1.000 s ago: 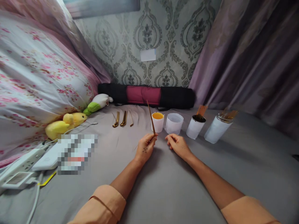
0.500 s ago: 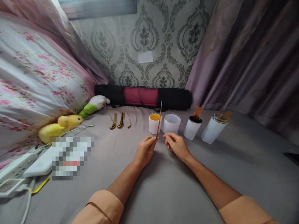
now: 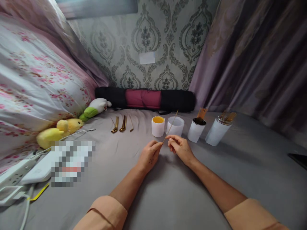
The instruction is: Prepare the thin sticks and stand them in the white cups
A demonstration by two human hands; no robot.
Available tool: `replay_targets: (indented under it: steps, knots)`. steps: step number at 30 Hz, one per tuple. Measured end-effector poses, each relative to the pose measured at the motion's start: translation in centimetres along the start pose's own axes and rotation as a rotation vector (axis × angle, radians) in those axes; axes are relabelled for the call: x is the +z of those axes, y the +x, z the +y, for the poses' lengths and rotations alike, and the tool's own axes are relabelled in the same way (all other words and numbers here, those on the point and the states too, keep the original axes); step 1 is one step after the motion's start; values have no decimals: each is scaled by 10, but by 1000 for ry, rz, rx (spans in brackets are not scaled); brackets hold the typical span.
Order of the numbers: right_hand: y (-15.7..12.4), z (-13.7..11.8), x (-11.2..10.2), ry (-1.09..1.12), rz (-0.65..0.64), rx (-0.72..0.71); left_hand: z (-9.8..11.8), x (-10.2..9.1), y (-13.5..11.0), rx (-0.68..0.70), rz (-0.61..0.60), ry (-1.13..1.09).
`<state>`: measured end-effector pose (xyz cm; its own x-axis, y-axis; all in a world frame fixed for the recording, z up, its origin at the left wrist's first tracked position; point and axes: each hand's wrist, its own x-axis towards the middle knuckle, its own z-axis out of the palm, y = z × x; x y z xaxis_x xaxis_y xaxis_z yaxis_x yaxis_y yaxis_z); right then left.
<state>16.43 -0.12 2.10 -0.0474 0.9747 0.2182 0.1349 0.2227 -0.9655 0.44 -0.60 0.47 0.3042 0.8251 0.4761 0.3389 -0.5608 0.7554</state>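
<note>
My left hand pinches the lower end of a thin brown stick, which slants up and to the right. My right hand is curled, and its fingertips meet the stick beside the left thumb. Just beyond the hands stand a white cup with a yellow inside and a translucent white cup. Further right are a white cup with a dark inside holding sticks and a jar with sticks.
Gold metal tools lie on the grey sheet to the left of the cups. A black and maroon roll lies along the wall. Yellow and green plush toys, a power strip and cables are at the left.
The stick has swung from leaning left to leaning right. My right hand has moved left and now touches it. The view has shifted slightly.
</note>
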Motion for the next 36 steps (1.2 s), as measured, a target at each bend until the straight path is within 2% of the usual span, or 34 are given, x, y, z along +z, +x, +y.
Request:
replay_targets:
  steps: [7,17,23,31,36]
  knots:
    - [-1,-4,2,89,13,33,-3,3,-2,62,-35,105]
    - [-1,-4,0,162,5,96,-2,1,-2,63,-73,143]
    - [-1,-4,1,166,7,100,-1,2,-1,63,-57,122]
    - [2,3,0,155,39,90,3,7,1,-83,-74,-21]
    - [3,1,-3,156,32,113,8,9,3,-360,-98,-298]
